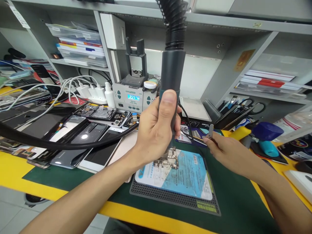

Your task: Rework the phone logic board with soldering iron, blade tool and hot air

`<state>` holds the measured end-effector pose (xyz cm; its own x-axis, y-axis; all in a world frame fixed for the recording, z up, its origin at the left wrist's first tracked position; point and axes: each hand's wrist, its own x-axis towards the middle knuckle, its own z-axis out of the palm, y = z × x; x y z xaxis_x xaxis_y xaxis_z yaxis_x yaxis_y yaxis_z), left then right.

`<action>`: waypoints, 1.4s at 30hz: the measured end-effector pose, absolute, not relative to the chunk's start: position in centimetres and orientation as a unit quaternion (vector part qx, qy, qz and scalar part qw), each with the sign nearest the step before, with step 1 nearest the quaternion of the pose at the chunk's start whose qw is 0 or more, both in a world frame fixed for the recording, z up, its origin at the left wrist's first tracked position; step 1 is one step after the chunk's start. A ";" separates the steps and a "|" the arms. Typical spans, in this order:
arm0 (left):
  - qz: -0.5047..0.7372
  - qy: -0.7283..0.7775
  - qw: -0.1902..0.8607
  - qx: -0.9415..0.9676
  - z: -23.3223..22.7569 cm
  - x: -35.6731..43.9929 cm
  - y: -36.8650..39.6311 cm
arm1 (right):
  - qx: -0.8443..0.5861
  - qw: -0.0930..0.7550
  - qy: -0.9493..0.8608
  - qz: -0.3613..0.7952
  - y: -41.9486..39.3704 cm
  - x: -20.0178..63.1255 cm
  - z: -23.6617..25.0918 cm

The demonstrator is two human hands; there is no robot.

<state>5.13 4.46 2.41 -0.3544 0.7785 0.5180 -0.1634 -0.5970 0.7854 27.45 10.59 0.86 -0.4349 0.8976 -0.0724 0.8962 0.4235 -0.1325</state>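
Observation:
My left hand [158,130] is wrapped round the dark handle of a hot-air gun [172,70], thumb uppermost. Its nozzle points down at a small phone circuit board [172,160], and my hand partly covers both. The board rests on a blue-and-white printed sheet [180,175], which lies on a black perforated mat [170,196]. To the right, beyond the sheet, my right hand [223,151] pinches a slim metal tool [211,129] that looks like tweezers. A flat grey end sticks up above the fingers; the tips are hard to make out.
A hot-air station [133,97] with a lit display stands behind my left hand. Phones and phone parts [85,138] crowd the left side, with a black hose [73,144] across them. Scissors [253,105] and tools stand at right, near a blue-capped object [268,130].

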 end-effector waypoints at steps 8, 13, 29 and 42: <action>0.758 0.339 0.338 0.444 2.6 4.9 4.5 | -0.543 -0.001 -0.837 0.068 10.6 27.5 0.8; 0.756 0.355 0.335 0.436 2.5 4.7 4.9 | -0.546 0.011 -0.835 0.069 10.7 27.6 0.5; 0.750 0.345 0.363 0.432 2.9 5.0 4.9 | -0.545 0.009 -0.835 0.071 10.6 27.8 0.4; 0.753 0.348 0.344 0.440 3.0 5.2 4.6 | -0.548 0.006 -0.834 0.061 10.9 27.9 0.2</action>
<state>5.16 4.60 2.96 -0.3766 0.8247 0.4220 -0.2121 -0.5202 0.8273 27.89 10.95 0.15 -0.4000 0.9147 -0.0572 0.9133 0.3926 -0.1084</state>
